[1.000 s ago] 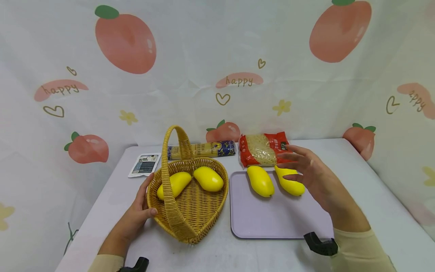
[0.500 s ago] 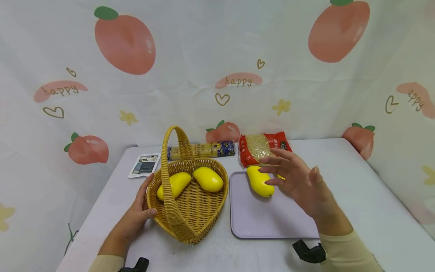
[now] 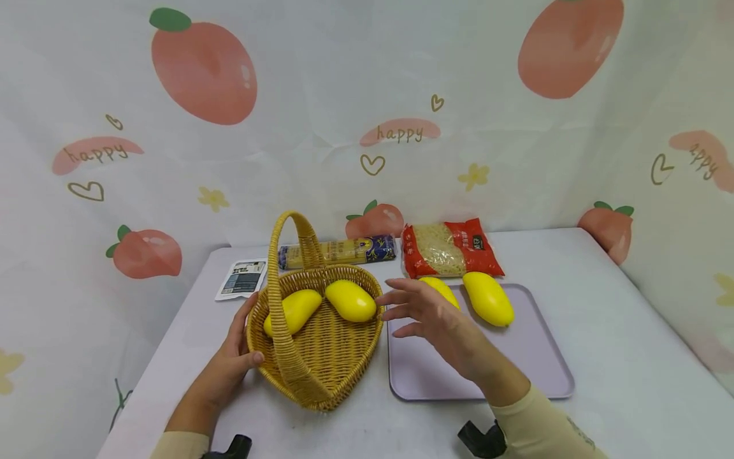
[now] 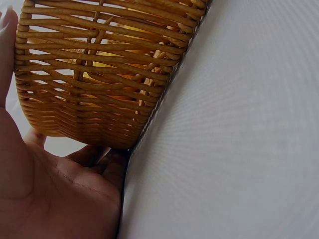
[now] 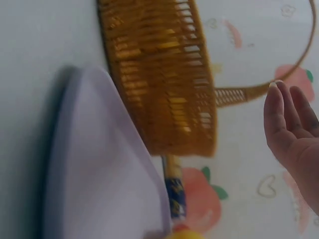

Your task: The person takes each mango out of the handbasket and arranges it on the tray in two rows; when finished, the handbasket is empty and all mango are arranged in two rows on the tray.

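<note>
Basket: the heart-shaped wicker basket (image 3: 329, 350) stands on the table (image 3: 608, 299), left of the tray, its tip toward the person, its lobes toward the wall. Its long axis runs near to far, as does its arched handle (image 3: 276, 306).
Fruit inside: the left fruit (image 3: 304, 308) slants from near-left to far-right; the right fruit (image 3: 351, 301) slants the other way.
How far along: two in, two out; I'd call it roughly half done.
Left to do: by my reckoning, the tray's pair.
Left hand: this hand (image 3: 229, 360) grips the basket's left side, thumb over the rim.
Right hand: this hand (image 3: 438, 324) holds nothing, fingers extended, near the basket's right rim.
Tray: the lilac tray (image 3: 539, 363) bears a partly hidden fruit (image 3: 440, 289) and a plain-to-see one (image 3: 489, 299) pointing near-right.
Behind: a noodle pack (image 3: 350, 252), a red bag (image 3: 450, 248) and a white pouch (image 3: 243, 279).
</note>
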{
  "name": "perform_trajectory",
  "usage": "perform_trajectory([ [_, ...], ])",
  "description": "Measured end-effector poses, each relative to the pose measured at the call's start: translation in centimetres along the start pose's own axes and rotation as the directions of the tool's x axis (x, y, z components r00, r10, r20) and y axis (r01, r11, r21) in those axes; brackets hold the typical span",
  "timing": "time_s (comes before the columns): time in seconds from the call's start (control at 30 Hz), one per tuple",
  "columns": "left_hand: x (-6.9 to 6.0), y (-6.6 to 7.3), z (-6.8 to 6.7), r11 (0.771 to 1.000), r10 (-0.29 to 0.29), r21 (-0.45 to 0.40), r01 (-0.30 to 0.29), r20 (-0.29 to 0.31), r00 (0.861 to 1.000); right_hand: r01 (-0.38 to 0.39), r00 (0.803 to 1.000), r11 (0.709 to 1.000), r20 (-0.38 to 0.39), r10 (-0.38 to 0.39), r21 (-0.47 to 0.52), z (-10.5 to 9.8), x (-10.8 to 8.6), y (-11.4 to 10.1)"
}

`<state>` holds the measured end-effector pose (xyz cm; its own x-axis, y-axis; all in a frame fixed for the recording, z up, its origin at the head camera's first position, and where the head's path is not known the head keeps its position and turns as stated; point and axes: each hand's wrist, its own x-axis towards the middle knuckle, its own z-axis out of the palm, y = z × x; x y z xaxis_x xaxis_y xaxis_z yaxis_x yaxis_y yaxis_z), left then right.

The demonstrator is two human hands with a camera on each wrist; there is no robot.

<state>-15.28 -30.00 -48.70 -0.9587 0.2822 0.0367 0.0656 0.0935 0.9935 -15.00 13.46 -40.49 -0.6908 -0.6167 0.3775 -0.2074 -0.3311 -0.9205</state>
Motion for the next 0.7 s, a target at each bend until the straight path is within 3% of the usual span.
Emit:
perform_trajectory([
  [0.23,0.1,0.2,0.1,1.0,0.013,0.002,-0.013,0.002,1.0,-0.101,0.993,0.994,0.06,0.098,0.041,2.8,1.6,1.9],
  [0.4,0.1,0.2,0.1,1.0,0.015,0.01,-0.015,0.002,1.0,-0.133,0.989,0.991,0.07,0.133,0.005,3.9,3.2,2.2],
  [0.53,0.1,0.0,0.0,1.0,0.017,0.002,-0.017,0.005,1.0,-0.147,0.989,0.982,0.012,0.149,-0.117,4.2,4.6,2.4],
  [0.7,0.1,-0.2,-0.1,1.0,0.024,-0.013,-0.024,0.01,1.0,-0.198,0.979,0.927,-0.105,0.173,-0.318,4.4,6.4,3.4],
])
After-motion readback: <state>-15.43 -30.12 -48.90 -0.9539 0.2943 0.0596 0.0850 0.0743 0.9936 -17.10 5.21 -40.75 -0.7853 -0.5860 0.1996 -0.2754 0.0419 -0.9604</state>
